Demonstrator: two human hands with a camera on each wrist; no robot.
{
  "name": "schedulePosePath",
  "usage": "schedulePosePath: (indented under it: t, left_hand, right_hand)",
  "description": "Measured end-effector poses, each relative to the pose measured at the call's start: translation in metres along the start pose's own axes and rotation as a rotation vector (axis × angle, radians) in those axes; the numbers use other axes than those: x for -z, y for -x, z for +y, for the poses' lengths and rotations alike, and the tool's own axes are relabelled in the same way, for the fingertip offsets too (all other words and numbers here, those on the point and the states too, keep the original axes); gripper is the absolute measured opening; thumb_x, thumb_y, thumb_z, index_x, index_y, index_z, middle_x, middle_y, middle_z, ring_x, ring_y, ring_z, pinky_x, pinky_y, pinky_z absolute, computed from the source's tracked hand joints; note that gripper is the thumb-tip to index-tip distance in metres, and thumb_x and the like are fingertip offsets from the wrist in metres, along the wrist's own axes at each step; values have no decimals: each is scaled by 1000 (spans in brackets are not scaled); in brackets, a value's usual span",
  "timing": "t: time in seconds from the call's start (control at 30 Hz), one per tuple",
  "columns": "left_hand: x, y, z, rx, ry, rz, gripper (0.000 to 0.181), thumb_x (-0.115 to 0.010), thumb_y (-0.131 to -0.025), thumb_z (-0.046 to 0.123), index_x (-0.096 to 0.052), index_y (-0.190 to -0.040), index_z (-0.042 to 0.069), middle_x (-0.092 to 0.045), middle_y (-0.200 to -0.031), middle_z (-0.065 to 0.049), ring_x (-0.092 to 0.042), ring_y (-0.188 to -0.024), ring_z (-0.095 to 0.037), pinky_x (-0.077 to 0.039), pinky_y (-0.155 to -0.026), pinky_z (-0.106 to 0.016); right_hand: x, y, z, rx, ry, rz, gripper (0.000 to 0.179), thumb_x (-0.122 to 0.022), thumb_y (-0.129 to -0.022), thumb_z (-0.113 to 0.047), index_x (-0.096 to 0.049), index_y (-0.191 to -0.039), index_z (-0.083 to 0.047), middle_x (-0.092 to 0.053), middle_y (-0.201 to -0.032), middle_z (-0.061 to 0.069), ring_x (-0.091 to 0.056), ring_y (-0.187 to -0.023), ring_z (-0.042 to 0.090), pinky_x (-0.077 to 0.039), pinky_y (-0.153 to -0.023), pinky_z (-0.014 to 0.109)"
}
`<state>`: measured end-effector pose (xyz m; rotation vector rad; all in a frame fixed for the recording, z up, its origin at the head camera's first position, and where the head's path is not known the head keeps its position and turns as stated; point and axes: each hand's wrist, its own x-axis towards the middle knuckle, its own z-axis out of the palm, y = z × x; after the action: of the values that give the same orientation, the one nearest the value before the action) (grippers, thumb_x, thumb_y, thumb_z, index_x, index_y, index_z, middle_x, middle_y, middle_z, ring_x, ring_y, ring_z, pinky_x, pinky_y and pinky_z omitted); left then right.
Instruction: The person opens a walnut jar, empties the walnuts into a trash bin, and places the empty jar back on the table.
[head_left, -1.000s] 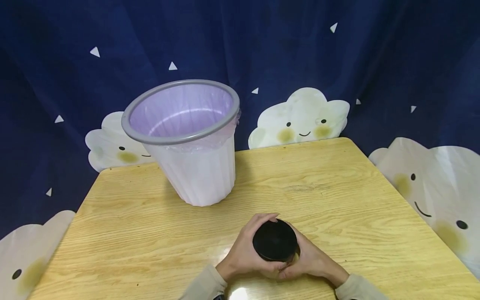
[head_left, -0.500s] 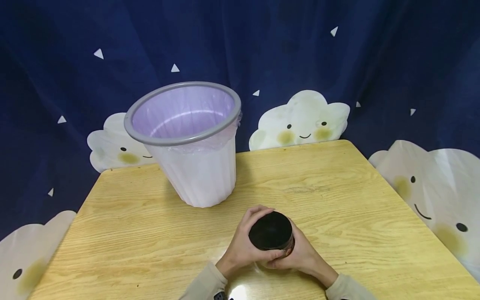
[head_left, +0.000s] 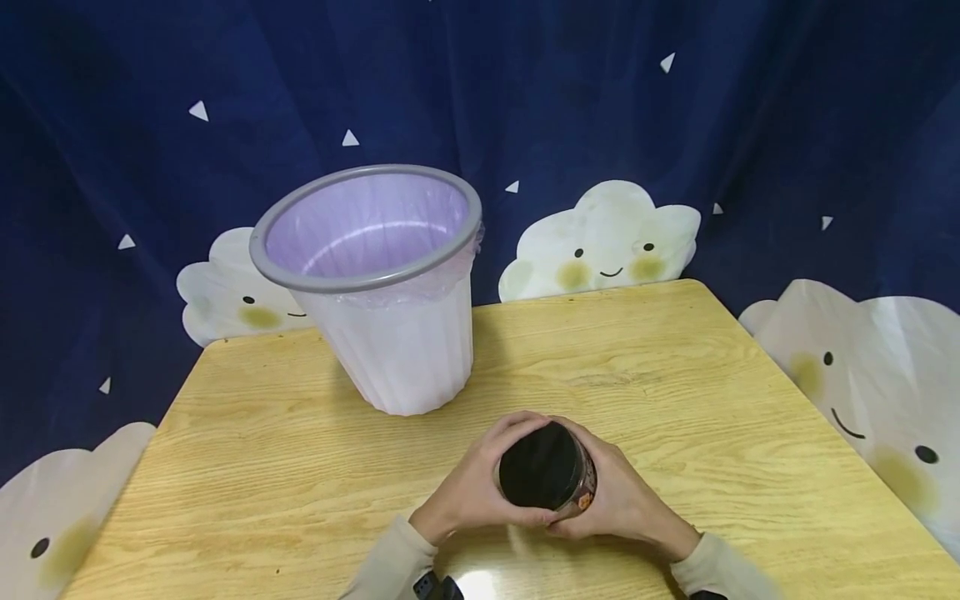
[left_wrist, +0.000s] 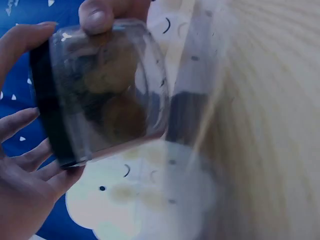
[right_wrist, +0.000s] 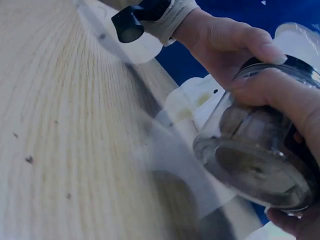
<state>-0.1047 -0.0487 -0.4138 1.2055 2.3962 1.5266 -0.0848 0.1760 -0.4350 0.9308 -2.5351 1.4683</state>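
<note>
Both hands hold a clear jar (left_wrist: 117, 90) with a black lid (head_left: 542, 467), over the near part of the table. Brownish, roundish pieces show through its wall; what they are is unclear. My left hand (head_left: 480, 492) curls around the lid, thumb and fingers on its rim in the left wrist view. My right hand (head_left: 618, 492) grips the clear body, its thumb (right_wrist: 285, 92) across the side in the right wrist view. The jar's round base shows there, raised off the tabletop. A printed label is partly visible on the right side.
A white trash bin (head_left: 397, 350) with a grey rim and a purple-looking lined inside stands on the wooden table (head_left: 262, 467), back left. Behind the table hangs a dark blue curtain (head_left: 585, 92) with cloud faces. A black device (head_left: 435, 586) sits at the left wrist.
The hands and jar rise slightly away from me over the first half second. The right hand then shifts around the jar, its fingers reaching the far side, and more of the label shows.
</note>
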Motion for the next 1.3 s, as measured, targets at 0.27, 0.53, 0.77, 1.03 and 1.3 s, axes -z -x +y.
schedulePosePath:
  t: [0.27, 0.53, 0.77, 1.03, 1.3]
  left_hand:
    - [4, 7, 6, -36, -163, -64, 99, -89, -66, 34, -36, -149, 28, -34, -143, 0, -43, -123, -14, -45, -100, -37]
    - [-7, 17, 2, -85, -125, 16, 94, -92, -60, 30, -42, -140, 17, -44, -140, -1, -46, -126, -15, -43, -103, -33]
    - [-17, 25, -7, -56, 136, 122, 91, -94, -57, 17, -51, -136, 18, -50, -136, 1, -53, -121, -20, -52, -90, -31]
    - [-15, 26, -7, 22, 206, 168, 89, -95, -53, 16, -57, -134, 20, -56, -135, 2, -55, -121, -21, -53, -86, -31]
    - [-12, 24, -7, -89, 97, 202, 91, -96, -49, 15, -58, -132, 9, -59, -131, -8, -57, -119, -23, -53, -88, -34]
  right_hand:
    - [5, -2, -15, 45, 304, -13, 109, -94, -49, -40, -43, -141, -13, -54, -132, -5, -55, -112, 16, -52, -89, 40]
    - [5, -6, -30, -1, 466, -93, 107, -92, -36, -33, -50, -132, -9, -59, -123, -2, -55, -109, 17, -52, -89, 41]
    - [4, -9, -34, -20, 467, -112, 104, -90, -34, -29, -53, -128, -10, -61, -117, -2, -56, -103, 15, -53, -87, 39]
    - [3, -13, -31, 3, 449, -108, 102, -90, -32, -29, -54, -125, -9, -61, -112, -4, -56, -99, 12, -54, -85, 36]
    - [1, -15, -29, 36, 427, -101, 103, -90, -33, -28, -52, -127, -7, -60, -115, -2, -56, -100, 14, -53, -86, 38]
